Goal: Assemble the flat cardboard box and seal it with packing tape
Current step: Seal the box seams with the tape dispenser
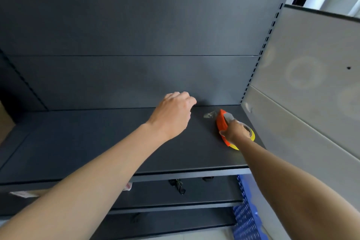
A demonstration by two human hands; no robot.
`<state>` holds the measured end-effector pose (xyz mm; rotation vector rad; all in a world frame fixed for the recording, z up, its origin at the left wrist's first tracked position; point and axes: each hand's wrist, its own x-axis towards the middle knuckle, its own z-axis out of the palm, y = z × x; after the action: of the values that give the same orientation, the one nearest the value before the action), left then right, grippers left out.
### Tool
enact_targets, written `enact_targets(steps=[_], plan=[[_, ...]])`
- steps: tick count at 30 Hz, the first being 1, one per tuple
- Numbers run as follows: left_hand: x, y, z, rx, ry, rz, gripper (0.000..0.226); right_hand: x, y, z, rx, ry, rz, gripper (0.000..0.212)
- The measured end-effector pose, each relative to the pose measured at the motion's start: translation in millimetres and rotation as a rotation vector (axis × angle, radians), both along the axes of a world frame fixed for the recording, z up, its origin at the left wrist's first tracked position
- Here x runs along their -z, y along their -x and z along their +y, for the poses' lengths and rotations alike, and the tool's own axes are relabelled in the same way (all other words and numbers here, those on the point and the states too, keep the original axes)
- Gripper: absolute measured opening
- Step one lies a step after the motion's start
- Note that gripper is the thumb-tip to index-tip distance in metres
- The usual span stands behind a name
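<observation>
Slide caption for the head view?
Right hand grips an orange tape dispenser on a dark shelf; left hand reaches alongside.

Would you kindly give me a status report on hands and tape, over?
Right hand grips tape dispenser on shelf. Left hand above shelf, loosely curled, nothing seen in it. No box plainly in view; nothing in the way.
</observation>
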<state>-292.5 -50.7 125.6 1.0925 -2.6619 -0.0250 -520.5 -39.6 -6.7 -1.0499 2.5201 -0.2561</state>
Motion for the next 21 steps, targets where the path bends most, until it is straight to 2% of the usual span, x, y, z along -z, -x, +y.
enact_targets(steps=[4, 8, 13, 15, 17, 21], plan=[[4.0, -6.5, -10.5, -0.015, -0.007, -0.013, 0.027, -1.3, 1.3, -1.1, 0.074, 0.037, -0.071, 0.043], [-1.2, -13.4, -6.6, -0.038, -0.029, -0.001, 0.03, -27.2, -9.5, 1.8, 0.081, 0.138, -0.081, 0.041], [-16.3, -35.1, 12.1, -0.151, -0.135, 0.081, 0.034, -68.8, -33.1, 10.9, -0.252, 0.268, -0.202, 0.028], [-18.9, -54.0, 19.7, -0.258, -0.222, 0.141, 0.034, -88.2, -48.6, 16.1, -0.374, 0.248, -0.286, 0.015], [-20.3, -77.9, 27.4, -0.374, -0.312, 0.225, 0.035, -107.6, -65.6, 18.7, -0.487, 0.227, -0.364, 0.011], [-26.7, -137.1, 48.1, -0.583, -0.413, 0.344, 0.045, -147.8, -116.4, 21.4, -0.646, 0.196, -0.602, 0.032]])
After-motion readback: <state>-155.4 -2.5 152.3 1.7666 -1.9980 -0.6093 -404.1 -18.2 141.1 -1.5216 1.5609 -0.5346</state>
